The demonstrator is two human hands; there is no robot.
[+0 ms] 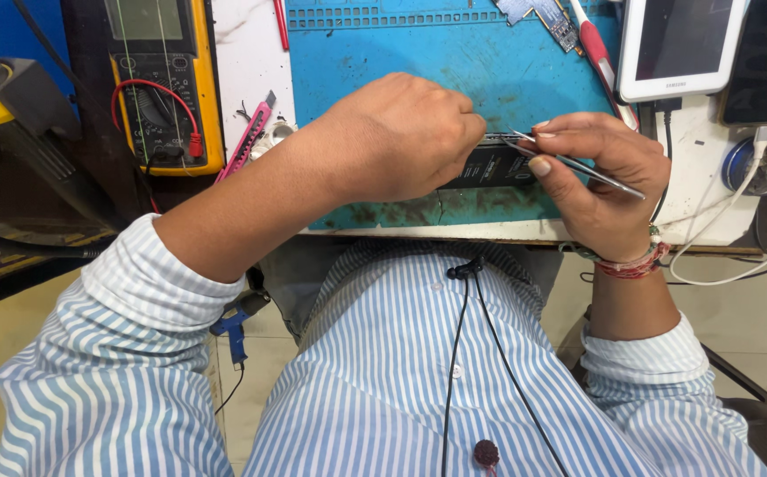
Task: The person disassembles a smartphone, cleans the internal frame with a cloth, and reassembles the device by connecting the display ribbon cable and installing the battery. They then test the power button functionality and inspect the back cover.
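My left hand (396,137) is curled into a loose fist over a dark flat phone part (494,166) lying on the blue work mat (419,53), its fingertips pinching the part's upper edge. My right hand (600,177) holds thin metal tweezers (578,165), their tips touching the same upper edge of the dark part next to my left fingers. Much of the part is hidden under my left hand.
A yellow multimeter (158,79) with red and black leads stands at the left. A pink utility knife (246,141) lies beside the mat. A white tablet (679,44), a circuit board (547,18), a red-handled tool (600,53) and white cables (728,230) sit at the right.
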